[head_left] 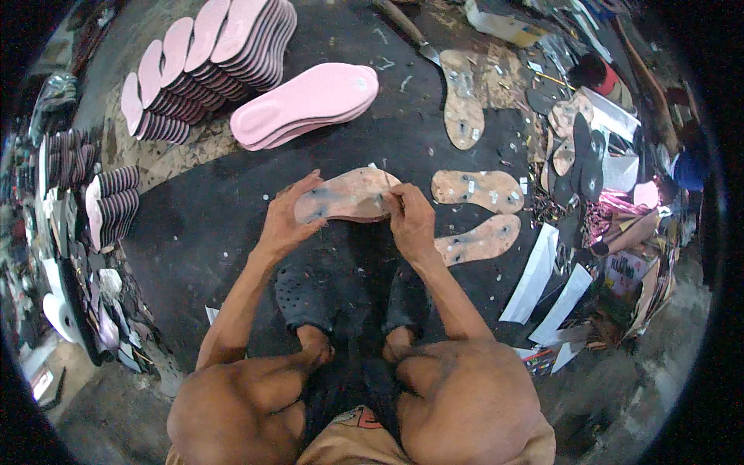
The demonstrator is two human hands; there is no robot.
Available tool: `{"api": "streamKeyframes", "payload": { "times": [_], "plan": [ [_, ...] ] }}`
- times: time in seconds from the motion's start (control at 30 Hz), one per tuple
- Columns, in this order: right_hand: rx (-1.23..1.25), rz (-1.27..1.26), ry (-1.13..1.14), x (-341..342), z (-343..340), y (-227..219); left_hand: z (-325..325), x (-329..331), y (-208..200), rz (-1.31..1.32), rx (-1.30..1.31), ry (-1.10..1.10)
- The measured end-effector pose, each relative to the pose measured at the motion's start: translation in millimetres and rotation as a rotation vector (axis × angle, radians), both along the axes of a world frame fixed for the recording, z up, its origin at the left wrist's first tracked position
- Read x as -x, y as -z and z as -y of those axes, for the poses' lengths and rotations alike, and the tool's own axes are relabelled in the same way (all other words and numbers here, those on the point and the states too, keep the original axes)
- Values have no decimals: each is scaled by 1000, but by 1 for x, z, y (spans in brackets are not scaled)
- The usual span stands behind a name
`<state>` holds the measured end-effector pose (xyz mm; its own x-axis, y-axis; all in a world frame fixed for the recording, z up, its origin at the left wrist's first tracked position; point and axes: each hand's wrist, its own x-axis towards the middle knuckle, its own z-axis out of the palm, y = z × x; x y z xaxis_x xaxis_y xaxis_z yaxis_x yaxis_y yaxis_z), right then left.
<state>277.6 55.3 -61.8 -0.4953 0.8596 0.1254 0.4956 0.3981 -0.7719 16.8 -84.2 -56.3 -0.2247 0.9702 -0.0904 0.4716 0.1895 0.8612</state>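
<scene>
Between my hands is a worn tan insole template (349,195), lying crosswise with dark smudges on its face. What looks like a thin layer shows along its lower edge. My left hand (291,211) is wrapped round its left end, thumb below and fingers above. At the other end, my right hand (411,215) pinches the edge between thumb and fingers. Just right of that hand lie two more templates, one (477,191) above the other (480,239). A further template (463,101) lies lengthwise farther off. Beyond my left hand rests a small stack of pink insoles (306,106).
Tall rows of pink insoles (225,58) stand at the far left, with a shorter stack (114,205) at left. A wooden-handled tool (407,27) lies at the top. White strips (532,273) and scraps line the right. Dark clogs (304,298) are on my feet below the hands.
</scene>
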Motion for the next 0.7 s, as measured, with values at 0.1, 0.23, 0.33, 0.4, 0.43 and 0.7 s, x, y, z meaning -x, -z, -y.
{"api": "streamKeyframes", "payload": {
  "times": [0.1,0.23,0.33,0.4,0.43,0.7],
  "plan": [
    [8,-162,-27,21,5,-9,3,2,4,-21,19,-8],
    [248,-128,-155,89,6,-31,-11,-12,-14,146,184,-109],
    [95,-168,-305,108,17,9,-4,-6,-7,44,88,-63],
    [223,-251,-147,98,36,-1,2,-4,-2,-29,71,-35],
    [275,-291,-66,90,43,-8,5,-2,3,-77,40,-14],
    [151,-254,89,40,4,-67,-51,39,-56,-397,-264,-182]
  ]
}}
